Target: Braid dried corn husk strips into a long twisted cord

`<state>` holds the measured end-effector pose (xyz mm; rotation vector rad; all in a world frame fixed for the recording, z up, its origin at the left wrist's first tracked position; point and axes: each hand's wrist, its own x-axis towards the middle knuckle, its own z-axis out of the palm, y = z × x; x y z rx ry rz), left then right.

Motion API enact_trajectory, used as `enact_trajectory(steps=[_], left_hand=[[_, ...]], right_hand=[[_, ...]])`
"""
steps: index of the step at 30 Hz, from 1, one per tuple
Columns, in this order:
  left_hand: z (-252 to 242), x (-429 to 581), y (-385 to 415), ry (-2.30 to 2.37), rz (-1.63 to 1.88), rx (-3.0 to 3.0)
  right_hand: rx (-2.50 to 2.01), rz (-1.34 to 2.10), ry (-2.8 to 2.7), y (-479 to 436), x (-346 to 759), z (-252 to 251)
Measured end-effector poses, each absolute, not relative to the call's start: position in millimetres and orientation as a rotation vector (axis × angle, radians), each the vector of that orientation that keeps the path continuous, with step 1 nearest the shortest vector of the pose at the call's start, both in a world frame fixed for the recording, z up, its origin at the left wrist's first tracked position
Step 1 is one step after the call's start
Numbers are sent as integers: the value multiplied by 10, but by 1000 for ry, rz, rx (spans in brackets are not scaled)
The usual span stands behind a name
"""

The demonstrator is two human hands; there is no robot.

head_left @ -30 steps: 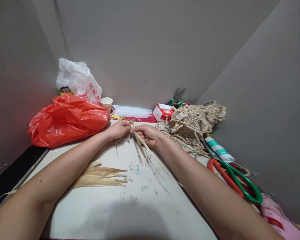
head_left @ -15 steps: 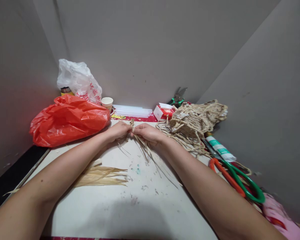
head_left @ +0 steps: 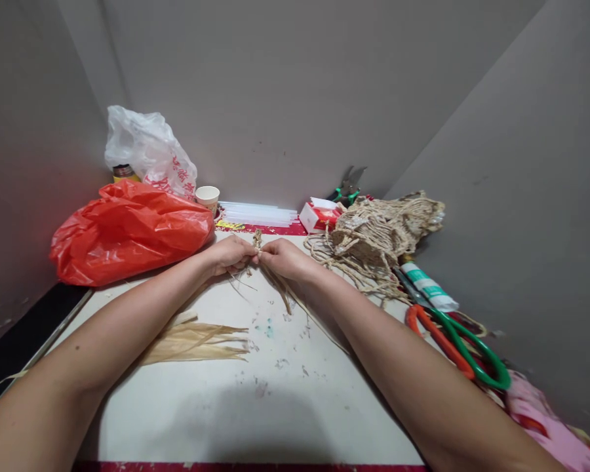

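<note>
Tan strips (head_left: 282, 296) pinched in L hand (head_left: 233, 254) & R hand (head_left: 288, 260) (dry husks (head_left: 196, 341) on wht table (head_left: 142, 419)).

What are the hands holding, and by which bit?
The left hand and right hand pinch a bundle of dry strips near its knobbly far end; loose strips trail back toward the person.

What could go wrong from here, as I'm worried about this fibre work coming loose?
The left hand and right hand pinch the twisted fibre piece with their fingers; if either slackens, the twist might loosen.

The trailing strands run down towards the right forearm, so a sweep of that arm could snag them.

The left forearm passes over the flat dry strips and might brush them out of place.
</note>
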<state>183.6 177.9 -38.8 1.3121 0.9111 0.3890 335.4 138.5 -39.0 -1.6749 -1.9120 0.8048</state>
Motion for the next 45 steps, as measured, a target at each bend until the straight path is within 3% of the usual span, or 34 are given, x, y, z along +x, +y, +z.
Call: enact_trajectory(steps=[11, 19, 26, 32, 38, 45], left_hand=[[-402, 1905, 1697, 1011, 472, 1480], [-435, 1895, 1693, 941, 490, 1410], [-422, 1881, 1682, 859, 530, 1254], [-402, 1824, 1700, 808, 506, 1191], [-373, 1800, 1737, 755, 480, 1126], [-428, 1778, 1784, 718, 476, 1136]], right_hand=[[-1703, 844, -1947, 1338, 3510, -180], [-1737, 1152, -1728, 1230, 3222, -250], [-1817, 885, -2057, 1104, 3071, -253], [-1422, 1302, -2440, 899, 3208, 164], [-1733, 873, -1690, 1155, 3420, 84], [-1424, 1560, -1268, 1322, 3261, -288]])
